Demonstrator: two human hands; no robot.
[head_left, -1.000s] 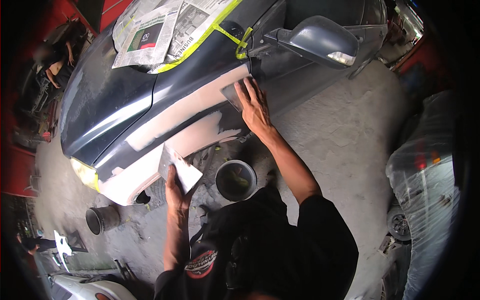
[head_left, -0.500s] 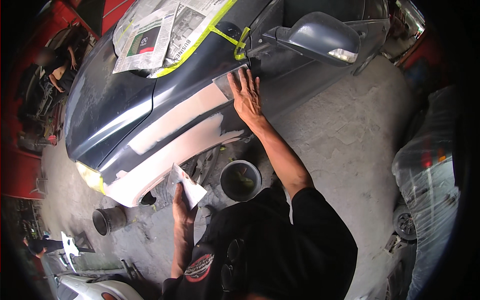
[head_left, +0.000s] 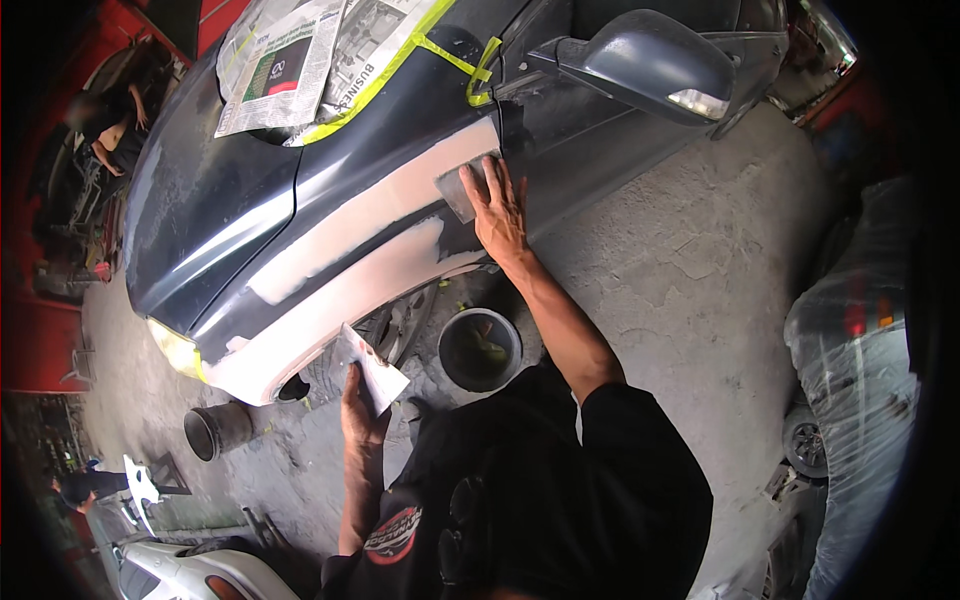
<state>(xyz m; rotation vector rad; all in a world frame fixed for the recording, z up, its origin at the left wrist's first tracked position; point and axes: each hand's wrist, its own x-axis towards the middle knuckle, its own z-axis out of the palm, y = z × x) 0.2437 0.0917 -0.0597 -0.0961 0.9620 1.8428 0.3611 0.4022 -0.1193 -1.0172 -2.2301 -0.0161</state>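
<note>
My right hand point(head_left: 503, 215) presses a thin grey putty spreader point(head_left: 457, 196) against the dark car's front fender point(head_left: 330, 175), its fingers laid along the tool's back. A long pale pink strip of body filler point(head_left: 380, 205) runs along the fender to the door gap, and the spreader lies on the strip's lower edge at that end. Below it, a second filler patch point(head_left: 350, 285) follows the wheel arch. Low and to the left, my left hand point(head_left: 362, 412) grips a flat, pale mixing board point(head_left: 380, 378), thumb on top; it is held apart from the car.
A dark bucket point(head_left: 480, 350) stands by the wheel arch, another pail point(head_left: 218, 432) further left. Newspaper point(head_left: 290, 70) edged with yellow tape covers the windscreen area. The side mirror point(head_left: 655, 65) juts out. A plastic-wrapped vehicle point(head_left: 860, 350) is at right, a person point(head_left: 115, 125) far left.
My right hand has drawn the spreader down toward me. Pink filler now shows up to the door gap, where the spreader was. My left hand keeps its hold on the board.
</note>
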